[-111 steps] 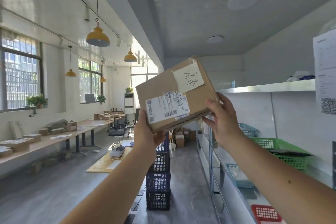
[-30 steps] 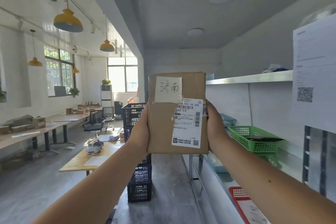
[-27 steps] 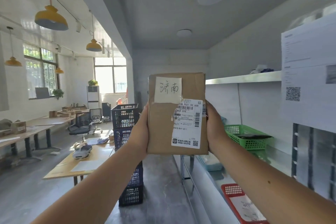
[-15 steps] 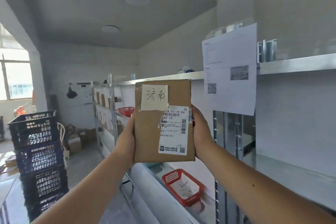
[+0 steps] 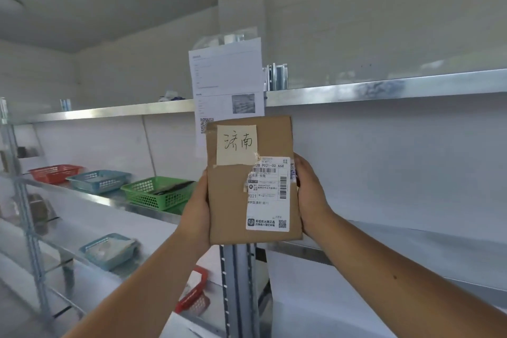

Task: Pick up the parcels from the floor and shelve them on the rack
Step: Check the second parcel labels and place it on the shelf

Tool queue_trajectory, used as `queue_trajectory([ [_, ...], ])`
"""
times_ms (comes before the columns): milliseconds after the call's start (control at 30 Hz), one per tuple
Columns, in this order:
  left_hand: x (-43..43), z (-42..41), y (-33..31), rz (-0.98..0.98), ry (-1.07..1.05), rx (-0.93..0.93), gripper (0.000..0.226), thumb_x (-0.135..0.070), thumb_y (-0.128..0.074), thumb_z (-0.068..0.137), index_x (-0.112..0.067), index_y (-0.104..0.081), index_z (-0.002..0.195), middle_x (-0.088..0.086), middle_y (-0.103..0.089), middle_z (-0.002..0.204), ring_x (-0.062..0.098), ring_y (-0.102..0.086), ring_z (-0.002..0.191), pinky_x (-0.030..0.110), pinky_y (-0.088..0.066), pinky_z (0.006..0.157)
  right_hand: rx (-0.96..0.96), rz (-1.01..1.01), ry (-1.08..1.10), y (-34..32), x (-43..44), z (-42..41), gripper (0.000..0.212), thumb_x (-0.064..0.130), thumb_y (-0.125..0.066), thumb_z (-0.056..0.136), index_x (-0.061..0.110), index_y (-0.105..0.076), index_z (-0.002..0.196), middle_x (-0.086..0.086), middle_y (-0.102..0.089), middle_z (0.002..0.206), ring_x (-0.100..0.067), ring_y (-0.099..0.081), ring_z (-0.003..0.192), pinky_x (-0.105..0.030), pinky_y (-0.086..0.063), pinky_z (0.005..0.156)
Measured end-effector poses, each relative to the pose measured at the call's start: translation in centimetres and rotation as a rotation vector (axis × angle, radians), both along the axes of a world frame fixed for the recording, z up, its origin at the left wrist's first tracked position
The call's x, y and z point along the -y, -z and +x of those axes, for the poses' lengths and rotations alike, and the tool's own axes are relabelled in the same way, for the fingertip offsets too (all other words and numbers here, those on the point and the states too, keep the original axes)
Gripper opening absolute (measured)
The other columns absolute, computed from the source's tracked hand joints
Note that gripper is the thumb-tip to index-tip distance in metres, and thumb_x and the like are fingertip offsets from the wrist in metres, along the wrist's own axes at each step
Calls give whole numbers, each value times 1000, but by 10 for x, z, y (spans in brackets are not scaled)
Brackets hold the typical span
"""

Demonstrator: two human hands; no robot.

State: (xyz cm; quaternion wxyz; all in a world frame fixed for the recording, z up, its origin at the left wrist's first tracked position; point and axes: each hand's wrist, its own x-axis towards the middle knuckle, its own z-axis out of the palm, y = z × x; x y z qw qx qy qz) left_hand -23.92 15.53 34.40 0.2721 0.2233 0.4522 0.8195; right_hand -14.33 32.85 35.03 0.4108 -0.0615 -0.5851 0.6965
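Before the rack, head view only. Person stands facing the steel rack (image 5: pixel 384 85), both arms raised. Flat cardboard parcel (image 5: pixel 233 206) held upright at chest height, long axis vertical, labelled face toward the wearer. Left hand (image 5: pixel 196 211) clamps the left long edge; right hand (image 5: pixel 311 195) clamps the right long edge, fingers wrapped behind out of sight. Both hands closed on it, grip roughly level, neither clearly nearer the shelves.

Key relation: parcel hangs in front of the rack's perforated upright post (image 5: pixel 238 282), short of the shelf boards. Middle shelf (image 5: pixel 411 239) on the right lies just beyond and slightly below the parcel's lower edge, bare as far as visible. Judgement: shelving calls for a push forward and right, likely tipping the box flat.

Materials. Parcel is plain brown corrugated card, sharp corners, tape seams. A pale handwritten note (image 5: pixel 237 144) sits at top, a white printed shipping label (image 5: pixel 270 193) with barcodes lower right, one corner lifting. Rack is dull galvanised metal with smeared reflections. A printed paper sheet (image 5: pixel 225 77) hangs from the top shelf behind the parcel.

Left side, same shelf level: green lattice basket (image 5: pixel 153 193) nearest, then blue basket (image 5: pixel 97 180), then red basket (image 5: pixel 55 173) farther off. All plastic mesh, well apart from the parcel.
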Motion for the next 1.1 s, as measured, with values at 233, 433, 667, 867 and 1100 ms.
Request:
queue_trajectory([
  [233, -59, 47, 6, -67, 53, -42, 60, -65, -39, 104, -25, -76, 129, 14, -79, 120, 36, -78, 105, 52, -61, 92, 7, -57, 114, 6, -45, 75, 26, 39, -51, 108, 29, -74, 111, -11, -80, 115, -35, -76, 111, -51, -56, 101],
  [433, -114, 119, 5, -83, 130, -98, 53, -65, -42, 102, -34, -70, 134, 8, -81, 118, 31, -80, 98, 44, -66, 72, 24, -95, 219, 15, -92, 153, 36, 45, -49, 108, 25, -67, 133, -8, -81, 117, -31, -77, 111, -48, -60, 98],
  [667, -189, 214, 6, -121, 275, -79, 55, -66, -39, 103, -32, -75, 128, 8, -80, 121, 34, -78, 106, 54, -60, 96, 11, -138, 313, 19, -145, 270, 44, 47, -52, 106, 19, -65, 137, -11, -80, 120, -32, -77, 111, -50, -60, 100],
  [867, -253, 299, 8, -138, 389, -88, 55, -65, -37, 104, -34, -76, 127, 7, -80, 121, 35, -76, 112, 61, -52, 107, -29, -161, 431, 23, -189, 374, 52, 52, -57, 101, 19, -64, 140, -11, -79, 123, -35, -76, 114, -58, -56, 105],
  [1100, -310, 395, 12, -169, 498, -130, 55, -71, -40, 100, -38, -77, 124, 4, -80, 121, 33, -76, 113, 61, -53, 107, -70, -137, 542, 29, -224, 485, 75, 63, -67, 79, 20, -65, 140, -14, -75, 133, -38, -72, 122, -64, -52, 109],
])
